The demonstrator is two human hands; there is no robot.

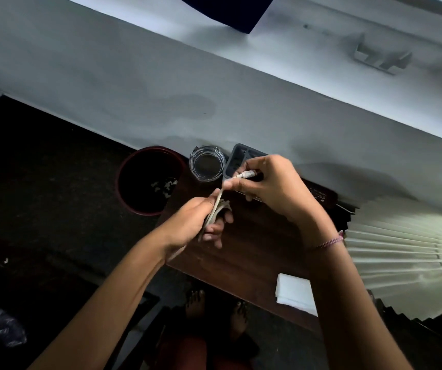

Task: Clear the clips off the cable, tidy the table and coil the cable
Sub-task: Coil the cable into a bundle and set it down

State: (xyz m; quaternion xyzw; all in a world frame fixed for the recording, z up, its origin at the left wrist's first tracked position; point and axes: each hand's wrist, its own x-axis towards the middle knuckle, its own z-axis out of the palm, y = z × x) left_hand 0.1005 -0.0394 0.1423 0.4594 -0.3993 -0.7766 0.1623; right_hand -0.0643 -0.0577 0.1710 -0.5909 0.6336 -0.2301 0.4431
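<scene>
dark bench (251, 252): left hand (195, 222) clenches cable (217, 206) loops; right hand (265, 182) pinches its plug end. keep each wrap even and snug.

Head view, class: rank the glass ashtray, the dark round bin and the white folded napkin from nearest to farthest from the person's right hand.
Measured from the right hand, which pinches the cable's plug end:
1. Glass ashtray, just to its left on the table by the wall.
2. Dark round bin, farther left, on the floor beyond the ashtray.
3. White folded napkin, at the table's near edge, below the right wrist.
</scene>
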